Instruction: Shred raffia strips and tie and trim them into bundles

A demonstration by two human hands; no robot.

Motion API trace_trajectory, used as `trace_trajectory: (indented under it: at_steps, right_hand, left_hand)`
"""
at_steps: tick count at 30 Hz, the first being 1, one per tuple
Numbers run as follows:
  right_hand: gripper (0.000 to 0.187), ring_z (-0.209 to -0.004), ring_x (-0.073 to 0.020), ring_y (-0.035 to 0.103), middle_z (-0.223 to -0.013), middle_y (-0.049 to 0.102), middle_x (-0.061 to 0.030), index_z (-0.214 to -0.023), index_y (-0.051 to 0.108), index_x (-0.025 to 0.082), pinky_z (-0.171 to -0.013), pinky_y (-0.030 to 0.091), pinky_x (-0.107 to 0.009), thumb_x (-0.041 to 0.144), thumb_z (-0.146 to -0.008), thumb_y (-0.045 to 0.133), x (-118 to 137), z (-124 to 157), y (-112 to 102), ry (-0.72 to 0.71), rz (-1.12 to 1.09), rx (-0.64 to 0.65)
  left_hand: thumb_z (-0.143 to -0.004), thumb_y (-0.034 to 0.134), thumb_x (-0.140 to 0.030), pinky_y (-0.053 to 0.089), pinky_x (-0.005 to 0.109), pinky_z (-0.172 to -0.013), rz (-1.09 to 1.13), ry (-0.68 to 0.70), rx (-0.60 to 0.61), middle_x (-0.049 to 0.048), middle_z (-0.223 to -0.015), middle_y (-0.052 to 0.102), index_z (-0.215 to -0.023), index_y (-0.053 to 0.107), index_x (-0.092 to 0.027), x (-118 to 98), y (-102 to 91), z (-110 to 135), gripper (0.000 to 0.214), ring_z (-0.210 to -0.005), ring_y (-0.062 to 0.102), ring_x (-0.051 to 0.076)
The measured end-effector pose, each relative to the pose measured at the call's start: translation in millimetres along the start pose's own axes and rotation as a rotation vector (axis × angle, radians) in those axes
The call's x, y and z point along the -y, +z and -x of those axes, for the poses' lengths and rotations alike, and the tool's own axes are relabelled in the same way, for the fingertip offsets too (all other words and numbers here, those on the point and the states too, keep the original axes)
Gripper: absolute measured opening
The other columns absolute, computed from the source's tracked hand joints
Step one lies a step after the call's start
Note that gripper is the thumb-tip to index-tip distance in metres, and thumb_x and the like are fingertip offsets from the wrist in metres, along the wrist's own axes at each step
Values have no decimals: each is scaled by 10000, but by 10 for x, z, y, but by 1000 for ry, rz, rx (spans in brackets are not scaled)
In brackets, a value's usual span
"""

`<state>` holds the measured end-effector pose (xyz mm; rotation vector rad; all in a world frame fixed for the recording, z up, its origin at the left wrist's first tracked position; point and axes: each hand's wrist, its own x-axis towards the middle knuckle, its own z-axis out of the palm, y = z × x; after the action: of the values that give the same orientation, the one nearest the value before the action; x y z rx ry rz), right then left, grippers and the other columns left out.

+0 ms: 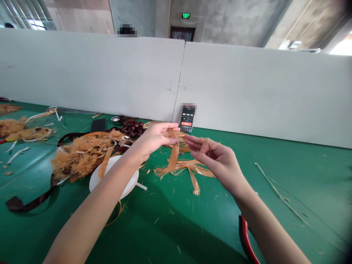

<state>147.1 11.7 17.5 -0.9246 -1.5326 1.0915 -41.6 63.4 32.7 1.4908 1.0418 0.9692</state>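
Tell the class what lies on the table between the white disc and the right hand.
The head view shows loose tan strips and small scraps on the green table, between the white disc and the right hand.

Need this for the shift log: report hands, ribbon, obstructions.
Left hand pinching tan ribbon, end hanging. Right hand alongside, frayed fibers against it. Left arm partly hides white disc; loose strands below hands.
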Motion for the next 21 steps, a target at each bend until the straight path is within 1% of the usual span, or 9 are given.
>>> trace_trajectory:
  at_steps: [3, 6, 8, 11, 12, 15, 18, 21]
  right_hand:
    - [242, -1165, -243, 616, -1206, 682, -78, -604, 529, 206, -1015, 494, -434, 240, -782, 691, 8, 0, -1, -5, -15, -29]
    - [219, -1131, -233, 634, -1126, 709, -77, -638, 564, 206, -984, 511, -395, 292, -774, 712, -5, -7, -11, 32, 13, -62]
    - [197, -1056, -225, 666, -1030, 727, -75, -716, 602, 205, -948, 525, -388, 357, -779, 708, -27, -16, -17, 89, 48, -71]
    - [248, -895, -208, 705, -880, 724, -55, -838, 606, 199, -872, 547, -387, 422, -781, 698, -68, -30, -13, 159, 66, -44]
    - [265, -869, -200, 706, -867, 719, -49, -865, 598, 198, -854, 552, -378, 424, -775, 704, -80, -34, -7, 162, 49, -28]
    - [322, -871, -185, 701, -928, 719, -57, -943, 574, 203, -829, 560, -352, 403, -747, 732, -100, -40, 15, 162, -23, 6]
    - [357, -863, -186, 696, -905, 717, -60, -956, 557, 207, -816, 564, -357, 377, -715, 756, -104, -46, 29, 170, -12, -21]
    - [336, -831, -175, 687, -878, 699, -44, -926, 568, 206, -815, 566, -356, 345, -696, 770, -108, -51, 29, 149, 5, -37]
  left_hand:
    - [-751, 656, -66, 504, 334, -917, -12, -12, -1, 89, -1334, 599, -1224, 600, -176, -13, -6, -1, 489, -1159, 595, 231]
    - [-777, 646, -102, 517, 327, -891, -17, -5, 10, 79, -1336, 599, -1230, 600, -183, -21, -17, 9, 463, -1104, 624, 218]
    - [-794, 637, -120, 518, 329, -891, -12, 0, 20, 80, -1338, 597, -1232, 599, -182, -16, -24, 15, 444, -1089, 631, 211]
    - [-782, 658, -131, 504, 348, -925, 2, 8, 60, 87, -1323, 607, -1220, 608, -183, 8, -27, 13, 444, -1130, 611, 222]
    - [-765, 678, -129, 493, 353, -946, 10, 13, 78, 86, -1318, 611, -1216, 611, -186, 17, -26, 9, 460, -1155, 596, 225]
    - [-708, 717, -101, 473, 349, -979, 48, 32, 144, 84, -1307, 617, -1217, 608, -190, 35, -13, 1, 529, -1191, 573, 222]
    - [-663, 716, -43, 494, 355, -946, 62, -10, 194, 87, -1314, 609, -1233, 597, -192, 30, 15, 5, 602, -1071, 637, 212]
    - [-646, 705, -9, 504, 357, -919, 69, -52, 226, 109, -1275, 630, -1258, 577, -162, 21, 42, 13, 643, -983, 661, 200]
